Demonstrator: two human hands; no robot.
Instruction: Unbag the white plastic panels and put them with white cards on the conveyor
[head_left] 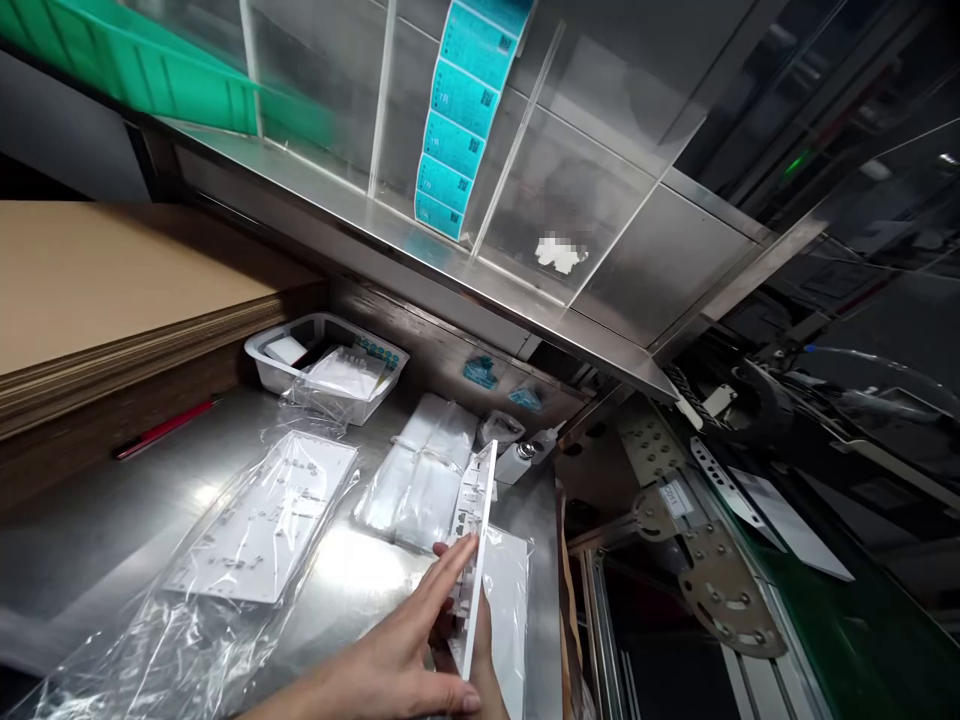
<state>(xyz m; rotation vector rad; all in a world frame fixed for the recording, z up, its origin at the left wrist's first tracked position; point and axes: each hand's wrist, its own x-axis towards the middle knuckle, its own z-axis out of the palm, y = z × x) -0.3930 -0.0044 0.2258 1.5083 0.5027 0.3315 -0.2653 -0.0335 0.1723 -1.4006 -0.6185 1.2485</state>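
A white panel (477, 560) with small raised parts on one face stands on edge between my hands. My left hand (409, 640) lies against its near side, fingers stretched along the raised parts and thumb at the lower edge. My right hand (486, 650) is mostly hidden behind the panel, gripping it from the far side. To the left, a similar white panel (262, 515) lies flat in a clear plastic bag (202, 640). Another white piece in clear plastic (511, 600) lies beneath and right of my hands.
Behind are a bundle of clear bags (427, 465), a plastic tray (289, 378) and a small white bottle (516, 462). Stacked cardboard (142, 290) and a red pen (165, 428) are left. A green conveyor (840, 620) with white pieces runs right; blue labels (461, 120) hang above.
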